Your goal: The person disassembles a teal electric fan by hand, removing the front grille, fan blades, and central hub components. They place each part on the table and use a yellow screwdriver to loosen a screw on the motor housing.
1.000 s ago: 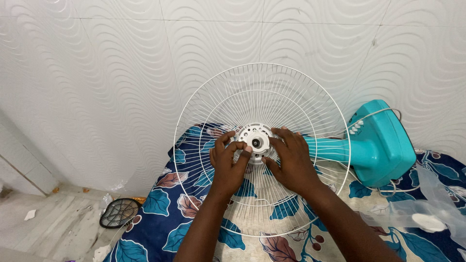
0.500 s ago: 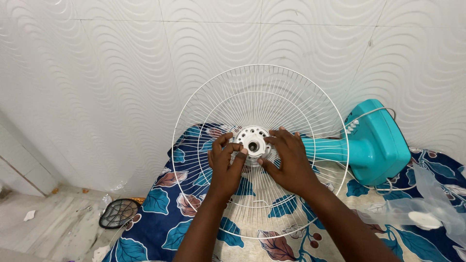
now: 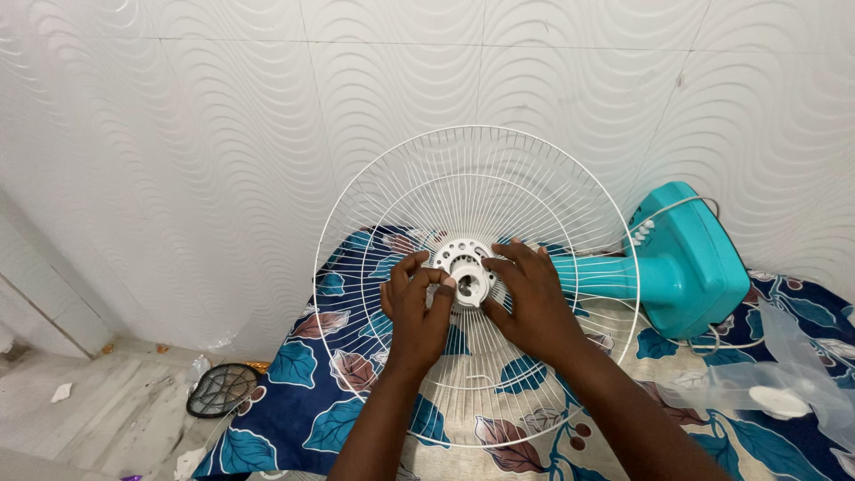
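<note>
Since a second ago, both hands are lifting a white plastic ring nut (image 3: pixel 469 283) off the hub of the white wire fan guard (image 3: pixel 476 223). My left hand (image 3: pixel 417 307) and right hand (image 3: pixel 533 303) are pinching its rim, closed. I am keeping it level. Behind, the teal fan body (image 3: pixel 690 263) is lying on the floral bedsheet (image 3: pixel 294 392).

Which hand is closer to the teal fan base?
The right hand: it sits on the grille hub's side facing the base. The left hand is on the hub's far side.
</note>
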